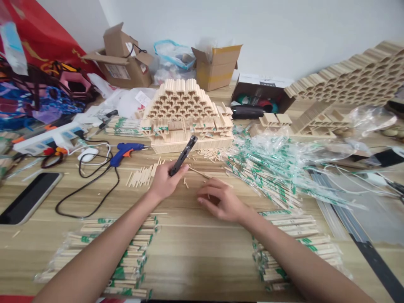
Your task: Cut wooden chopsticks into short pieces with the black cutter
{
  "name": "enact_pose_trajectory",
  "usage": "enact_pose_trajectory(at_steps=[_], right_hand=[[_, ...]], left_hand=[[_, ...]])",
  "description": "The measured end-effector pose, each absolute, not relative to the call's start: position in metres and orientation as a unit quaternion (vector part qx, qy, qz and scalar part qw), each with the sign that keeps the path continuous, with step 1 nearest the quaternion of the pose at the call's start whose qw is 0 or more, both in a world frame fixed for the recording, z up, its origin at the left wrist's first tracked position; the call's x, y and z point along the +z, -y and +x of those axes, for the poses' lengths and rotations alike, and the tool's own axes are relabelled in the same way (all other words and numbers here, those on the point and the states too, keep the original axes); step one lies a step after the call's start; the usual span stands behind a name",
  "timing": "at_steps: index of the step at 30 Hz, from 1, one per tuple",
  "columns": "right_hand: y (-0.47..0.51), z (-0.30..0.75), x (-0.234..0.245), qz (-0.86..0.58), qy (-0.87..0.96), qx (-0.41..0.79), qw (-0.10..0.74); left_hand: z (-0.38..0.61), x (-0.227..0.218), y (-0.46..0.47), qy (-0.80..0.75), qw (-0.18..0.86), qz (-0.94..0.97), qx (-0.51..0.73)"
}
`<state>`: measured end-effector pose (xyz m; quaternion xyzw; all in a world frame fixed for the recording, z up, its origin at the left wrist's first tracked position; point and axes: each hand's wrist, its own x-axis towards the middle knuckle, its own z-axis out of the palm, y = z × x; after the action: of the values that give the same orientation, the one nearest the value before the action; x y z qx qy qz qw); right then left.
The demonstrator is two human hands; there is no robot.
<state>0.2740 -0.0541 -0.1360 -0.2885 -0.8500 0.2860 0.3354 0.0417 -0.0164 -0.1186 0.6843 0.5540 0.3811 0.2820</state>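
1. Lying nearest the person, wrapped sticks (303, 229) spread in two groups, one beneath each forearm.
2. From where I stand, the right hand (225, 200) is low over the tabletop (189, 248), its fingers loosely curled; I can't tell whether it pinches anything.
3. A thin stick (198, 172) slants just past its knuckles.
4. The left hand (164, 181) is wrapped firmly round a black tool (183, 155), which tilts up and away from the person.
5. Short stick pieces (143, 176) lie just beside that hand, with a blue glue gun (124, 152) beyond them; green-printed wrappers (274, 164) sprawl to the right.
6. Beyond both hands stands the stick-built structure (189, 143), its top stepped.
7. Behind it, an open cardboard box (217, 67) sits by the wall.
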Motion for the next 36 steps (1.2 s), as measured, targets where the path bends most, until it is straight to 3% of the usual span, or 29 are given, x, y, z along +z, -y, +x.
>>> enact_pose_trajectory(at_steps=[3, 8, 15, 25, 36], right_hand=[[0.06, 0.268, -0.132, -0.23, 0.897, 0.245, 0.286], [0.077, 0.247, -0.126, -0.171, 0.944, 0.215, 0.184], [0.088, 0.227, -0.137, -0.163, 0.952, 0.22, 0.136], [0.076, 0.235, -0.151, -0.277, 0.912, 0.14, 0.268], [0.071, 0.237, -0.157, -0.357, 0.906, 0.08, 0.212]], left_hand=[[0.047, -0.12, 0.019, -0.524, 0.334, 0.658, 0.424], [0.046, -0.124, 0.018, -0.513, 0.334, 0.656, 0.441], [0.044, -0.127, 0.019, -0.513, 0.313, 0.68, 0.42], [0.036, -0.128, 0.016, -0.527, 0.285, 0.677, 0.428], [0.031, -0.127, 0.013, -0.543, 0.257, 0.67, 0.436]])
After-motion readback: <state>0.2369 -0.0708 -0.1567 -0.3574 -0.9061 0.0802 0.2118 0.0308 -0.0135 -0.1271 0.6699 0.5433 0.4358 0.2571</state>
